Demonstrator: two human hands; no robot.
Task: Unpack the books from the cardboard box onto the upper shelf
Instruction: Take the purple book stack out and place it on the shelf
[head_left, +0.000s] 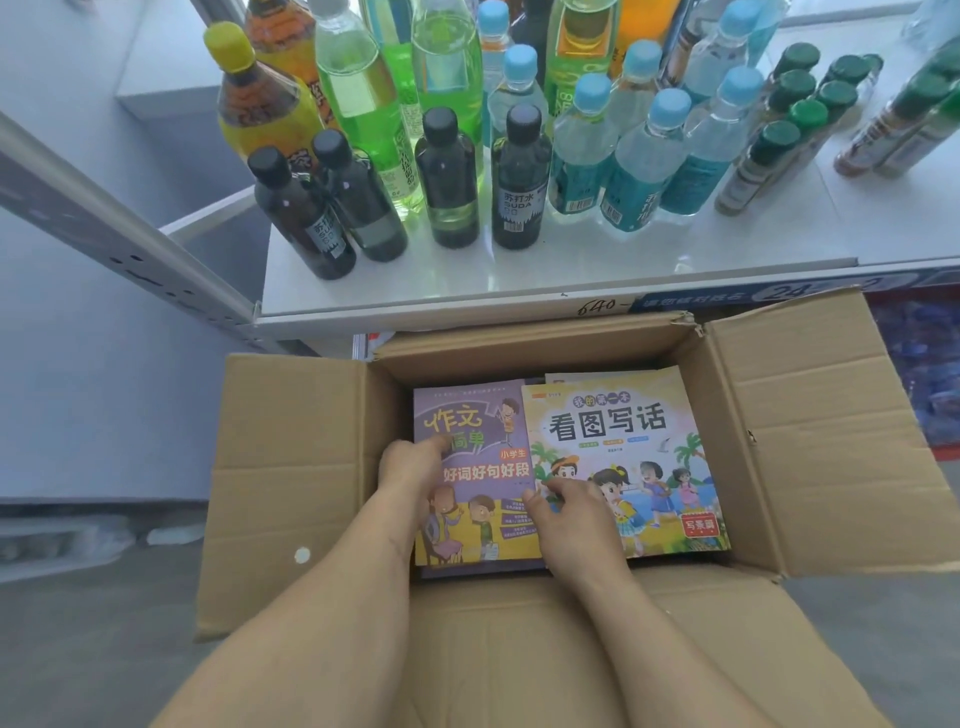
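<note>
The head view looks down into an open cardboard box (810, 415) standing on the floor just in front of a white shelf (519, 280), its four flaps folded outward. Two books lie side by side on top of what is in the box: a purple book (467, 415) on the left and a yellow picture book (634, 431) on the right, with the edge of at least one more book showing behind the yellow one. How deep the pile goes cannot be told. The left hand (410, 467) reaches into the box at the purple book's left edge, thumb lying on the cover and fingers hidden beside or under the edge, so it seems to be taking hold of that book. The right hand (571, 509) rests with loosely spread fingers on the covers where the two books meet; it grips nothing plainly. The shelf above the box carries only drink bottles (452, 176), many of them, and no book shows on it. Judging by this, the unpacking is at or near its start: both top books are not yet lifted.
</note>
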